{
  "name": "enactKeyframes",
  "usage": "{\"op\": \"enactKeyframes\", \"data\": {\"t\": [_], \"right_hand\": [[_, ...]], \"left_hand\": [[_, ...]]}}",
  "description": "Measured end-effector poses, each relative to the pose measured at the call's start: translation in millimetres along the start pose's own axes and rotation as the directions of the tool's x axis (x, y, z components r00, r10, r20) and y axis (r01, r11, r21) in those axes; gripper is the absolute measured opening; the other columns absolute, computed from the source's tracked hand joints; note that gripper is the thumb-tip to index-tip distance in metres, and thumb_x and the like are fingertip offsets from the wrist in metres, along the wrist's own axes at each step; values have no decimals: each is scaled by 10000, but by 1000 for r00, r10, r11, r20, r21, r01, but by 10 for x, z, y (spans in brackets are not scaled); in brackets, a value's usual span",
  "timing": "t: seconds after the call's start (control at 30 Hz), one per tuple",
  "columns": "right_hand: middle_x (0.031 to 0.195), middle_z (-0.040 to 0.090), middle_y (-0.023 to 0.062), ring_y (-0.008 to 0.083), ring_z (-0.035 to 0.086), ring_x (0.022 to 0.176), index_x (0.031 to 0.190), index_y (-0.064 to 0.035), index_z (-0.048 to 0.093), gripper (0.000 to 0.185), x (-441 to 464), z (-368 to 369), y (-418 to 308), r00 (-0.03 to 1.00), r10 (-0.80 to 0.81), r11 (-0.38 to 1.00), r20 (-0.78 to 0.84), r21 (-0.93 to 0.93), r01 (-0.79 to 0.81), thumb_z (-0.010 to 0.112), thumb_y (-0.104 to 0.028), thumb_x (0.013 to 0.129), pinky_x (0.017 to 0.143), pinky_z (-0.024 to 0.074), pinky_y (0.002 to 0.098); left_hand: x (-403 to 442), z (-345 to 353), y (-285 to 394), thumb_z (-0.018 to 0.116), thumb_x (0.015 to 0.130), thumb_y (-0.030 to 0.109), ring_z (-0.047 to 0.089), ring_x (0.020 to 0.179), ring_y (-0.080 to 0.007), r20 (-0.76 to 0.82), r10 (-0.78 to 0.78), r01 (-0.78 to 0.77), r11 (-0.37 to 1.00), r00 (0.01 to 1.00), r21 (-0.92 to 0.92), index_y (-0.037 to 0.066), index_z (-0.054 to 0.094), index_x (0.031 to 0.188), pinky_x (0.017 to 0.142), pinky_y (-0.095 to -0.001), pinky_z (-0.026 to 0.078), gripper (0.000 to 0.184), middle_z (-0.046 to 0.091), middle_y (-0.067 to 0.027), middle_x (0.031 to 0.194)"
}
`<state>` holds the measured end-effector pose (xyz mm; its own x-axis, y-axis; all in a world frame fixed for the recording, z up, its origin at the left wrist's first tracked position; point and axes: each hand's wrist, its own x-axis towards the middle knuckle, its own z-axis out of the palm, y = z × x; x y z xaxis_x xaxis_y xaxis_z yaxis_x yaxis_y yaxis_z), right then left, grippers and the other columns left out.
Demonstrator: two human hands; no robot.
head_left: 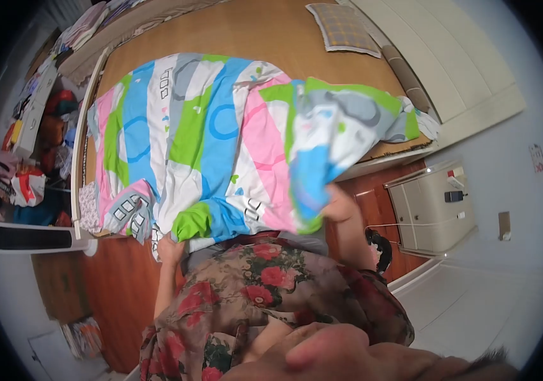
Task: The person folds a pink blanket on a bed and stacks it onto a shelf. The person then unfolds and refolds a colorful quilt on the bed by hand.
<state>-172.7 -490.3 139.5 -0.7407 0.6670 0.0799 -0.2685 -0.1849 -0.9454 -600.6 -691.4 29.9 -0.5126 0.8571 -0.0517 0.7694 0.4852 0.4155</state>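
A large duvet or cover [221, 127] with blue, green, pink, white and grey patterns lies spread and rumpled over the bed [233, 32]. At its near edge, my left hand [170, 249] is closed on a bunched green and white part of the cloth. My right hand [340, 204] is at the near right side, closed on a blue part of the cover, which is raised and blurred by motion. The cover's right end trails towards the bed's right edge.
A plaid pillow [344, 30] lies at the far right of the bed. A beige bedside cabinet [427, 209] with small items stands at the right. Clothes and bags [27, 184] are piled at the left. A black speaker-like object [30, 238] is at the near left.
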Motion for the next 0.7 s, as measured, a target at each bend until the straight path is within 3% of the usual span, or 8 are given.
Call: {"op": "enactKeyframes", "data": {"t": [0.07, 0.13, 0.23, 0.4, 0.47, 0.53, 0.6, 0.7], "right_hand": [[973, 571, 16, 117, 519, 943, 943, 7, 593, 201, 91, 338, 233, 904, 89, 995, 419, -73, -64, 592, -48, 749, 862, 414, 305], [852, 577, -3, 59, 509, 829, 925, 4, 590, 187, 143, 711, 487, 829, 438, 896, 348, -93, -434, 541, -28, 748, 744, 417, 243], [755, 525, -55, 50, 468, 707, 864, -4, 586, 135, 190, 1097, 728, 899, 306, 950, 315, -32, -312, 501, -16, 760, 646, 396, 225], [757, 520, -54, 51, 451, 692, 839, -8, 579, 138, 250, 1138, 564, 879, 217, 960, 424, 69, -270, 480, -6, 743, 630, 382, 222], [789, 514, -59, 36, 448, 741, 834, 10, 563, 146, 319, 1181, 740, 871, 265, 959, 414, -21, -281, 456, 17, 735, 665, 391, 213], [789, 516, -50, 43, 455, 751, 840, 4, 568, 148, 347, 1237, 836, 869, 255, 964, 424, -36, -265, 461, 10, 737, 674, 395, 212], [802, 521, -44, 44, 461, 767, 870, 0, 575, 168, 344, 1249, 926, 861, 204, 979, 465, -91, -183, 470, 3, 738, 691, 400, 213], [823, 517, -51, 39, 451, 778, 891, 0, 567, 171, 251, 1327, 745, 915, 243, 970, 322, -97, -224, 475, -11, 746, 704, 386, 222]], "left_hand": [[-45, -124, 182, 729, 663, 428, 621, 866, -374, 133, -71, 58, 993, 989, 98, 72, 633, 1061, 741, -437, 488, 542, 645, -224, 918], [-118, -161, 388, 751, 652, 392, 609, 926, -361, 56, 132, -130, 991, 990, -45, 63, 581, 1143, 795, -420, 479, 615, 627, -222, 996], [-184, -299, 864, 776, 659, 311, 552, 1069, -346, -82, 530, -536, 827, 844, -167, 31, 427, 1314, 936, -390, 427, 793, 570, -205, 1157], [-5, -68, 1207, 746, 694, 321, 549, 1052, -364, 121, 542, -441, 777, 832, -449, 21, 480, 1253, 917, -413, 425, 688, 588, -201, 1112], [114, 254, 1115, 733, 693, 332, 563, 1005, -370, 375, 631, -397, 746, 679, -534, 51, 507, 1228, 876, -419, 440, 646, 599, -203, 1073], [65, 427, 950, 703, 705, 313, 547, 1023, -352, 358, 653, -508, 751, 667, -422, 93, 519, 1225, 876, -421, 425, 594, 578, -190, 1121], [4, 532, 679, 673, 721, 291, 512, 1072, -344, 203, 708, -737, 643, 676, 208, 113, 517, 1236, 911, -431, 387, 567, 527, -179, 1208], [30, 739, 254, 753, 622, 269, 402, 1222, -358, 318, 537, -624, 666, 781, 408, 154, 408, 1344, 974, -467, 341, 809, 421, -169, 1344]]}}
